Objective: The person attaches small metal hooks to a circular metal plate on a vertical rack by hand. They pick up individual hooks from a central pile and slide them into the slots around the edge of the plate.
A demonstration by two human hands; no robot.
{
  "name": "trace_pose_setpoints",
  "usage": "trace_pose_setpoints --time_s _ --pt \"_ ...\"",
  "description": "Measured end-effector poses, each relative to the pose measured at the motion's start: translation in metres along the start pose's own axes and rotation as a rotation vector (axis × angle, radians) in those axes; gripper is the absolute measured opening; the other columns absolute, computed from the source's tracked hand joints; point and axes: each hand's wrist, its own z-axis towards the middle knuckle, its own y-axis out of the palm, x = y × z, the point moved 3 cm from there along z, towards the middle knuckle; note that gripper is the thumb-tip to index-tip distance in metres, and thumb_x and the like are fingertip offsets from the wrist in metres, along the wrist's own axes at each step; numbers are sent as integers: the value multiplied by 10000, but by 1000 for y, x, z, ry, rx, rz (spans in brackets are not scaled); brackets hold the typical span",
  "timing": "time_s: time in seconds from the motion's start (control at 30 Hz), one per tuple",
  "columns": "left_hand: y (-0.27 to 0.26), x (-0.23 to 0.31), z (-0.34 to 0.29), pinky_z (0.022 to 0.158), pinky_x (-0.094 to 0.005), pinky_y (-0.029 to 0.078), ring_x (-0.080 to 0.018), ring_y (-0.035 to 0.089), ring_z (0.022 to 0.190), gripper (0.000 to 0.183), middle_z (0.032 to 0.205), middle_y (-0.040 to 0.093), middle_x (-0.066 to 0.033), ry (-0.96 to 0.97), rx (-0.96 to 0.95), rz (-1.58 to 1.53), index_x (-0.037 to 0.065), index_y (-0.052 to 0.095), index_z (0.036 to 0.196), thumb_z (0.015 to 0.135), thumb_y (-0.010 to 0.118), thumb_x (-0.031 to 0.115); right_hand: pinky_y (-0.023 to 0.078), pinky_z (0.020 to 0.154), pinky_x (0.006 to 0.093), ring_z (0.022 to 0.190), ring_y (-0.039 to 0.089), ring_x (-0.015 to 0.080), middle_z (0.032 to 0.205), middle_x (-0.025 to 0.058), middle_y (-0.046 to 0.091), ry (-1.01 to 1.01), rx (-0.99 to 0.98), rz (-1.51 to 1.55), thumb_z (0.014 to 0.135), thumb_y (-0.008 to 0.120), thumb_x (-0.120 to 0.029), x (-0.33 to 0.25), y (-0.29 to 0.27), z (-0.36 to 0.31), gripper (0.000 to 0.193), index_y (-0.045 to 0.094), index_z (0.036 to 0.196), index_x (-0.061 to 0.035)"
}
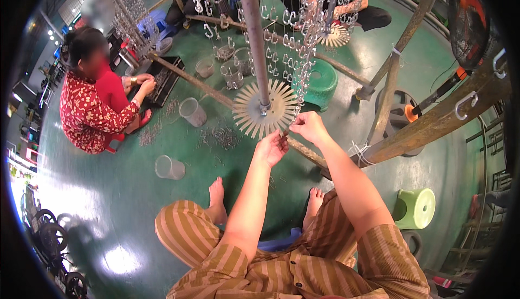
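A slotted metal disc (244, 105) with finger-like teeth round its rim sits low on an upright metal pole (252, 33). Strings of shiny C-shaped metal hooks (273, 59) hang around that pole, above the disc. At the disc's near right edge my two hands almost meet. My left hand (272, 148) is palm up with its fingers curled and closed; something small and dark shows at the fingertips. My right hand (310, 128) pinches with thumb and forefinger just beside it, at the lower end of a hanging string. What either pinch holds is too small to make out.
Loose hooks (221, 137) lie heaped on the green floor beside clear plastic tubs (170, 167). A co-worker in a red patterned top (97, 109) squats at left by a black tray (166, 82). Rusty frame bars, a green stool (320, 85), a lime stool (414, 208) and a fan (468, 22) stand around.
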Motion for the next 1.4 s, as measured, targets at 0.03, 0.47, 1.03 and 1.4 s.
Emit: trace_pose_setpoints --time_s 0.03,0.47,1.03,1.4 --pt "2 1 -1 672 -321 446 -196 518 749 258 871 583 -93 -2 10 3 -6 580 952 855 585 233 481 611 298 609 590 139 653 93 637 8 2 -5 653 733 -113 -2 -2 1 165 636 706 10" --pt "9 -7 4 715 -317 456 -200 494 754 236 874 558 -99 -15 67 -130 -50 542 986 891 531 166 487 611 309 624 614 164 662 106 642 28 34 9 644 718 -102 -5 0 -4 158 624 694 15" --pt "6 -7 6 710 -313 471 -197 509 736 220 855 567 -91 -28 9 -103 -30 548 949 882 550 180 453 556 305 570 550 131 596 83 601 -30 35 -20 632 746 -111 -7 -1 -5 163 633 659 3" --pt "5 -7 5 708 -312 466 -193 508 730 269 822 564 -74 -4 7 -49 -29 575 965 870 579 223 462 574 310 580 573 147 616 88 617 -44 32 -8 636 743 -131 -5 -1 -9 159 646 669 -10"
